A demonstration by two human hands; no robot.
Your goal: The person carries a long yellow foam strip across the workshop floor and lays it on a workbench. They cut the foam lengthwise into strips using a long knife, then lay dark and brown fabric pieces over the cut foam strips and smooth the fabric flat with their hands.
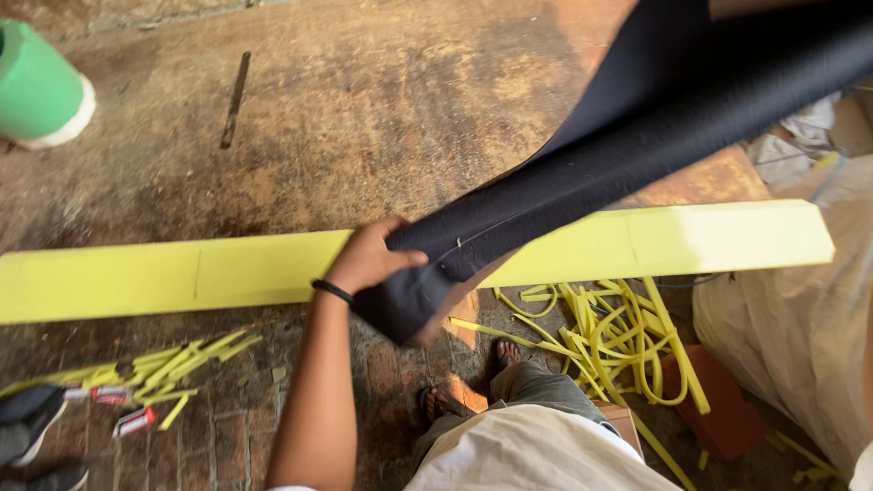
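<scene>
My left hand (368, 259) is out in front of me, a dark band round its wrist, and its fingers (405, 257) are pinched on the near end of a dark cloth (637, 127). The thumb lies on top and the other fingers are tucked under the fold, so the cloth is bunched in the grip. From there the cloth runs up and away to the far right, rolled or folded into a long thick length, and leaves the view at the top right corner. It hangs in the air above the foam (255, 271) rather than lying on it. My right hand is out of view, so I cannot tell how it stands.

The foam is a long yellow slab lying flat on the worktop (364, 109), stretching from the left edge almost to the right edge. The cloth crosses over it near the middle. The worktop beyond is brown, worn and stained, with a thin dark bar (235, 98) lying on it at the far left and a green roll (36, 86) at the far left corner.

Below the slab, on the brick floor (236, 418), lie yellow offcuts (609, 341): a tangled heap on the right near my sandalled feet (473, 377), and a smaller scatter on the left. A pale sack (791, 318) stands at the right, with a reddish block (727, 418) just beside it. A shoe (27, 423) shows at the near left.
</scene>
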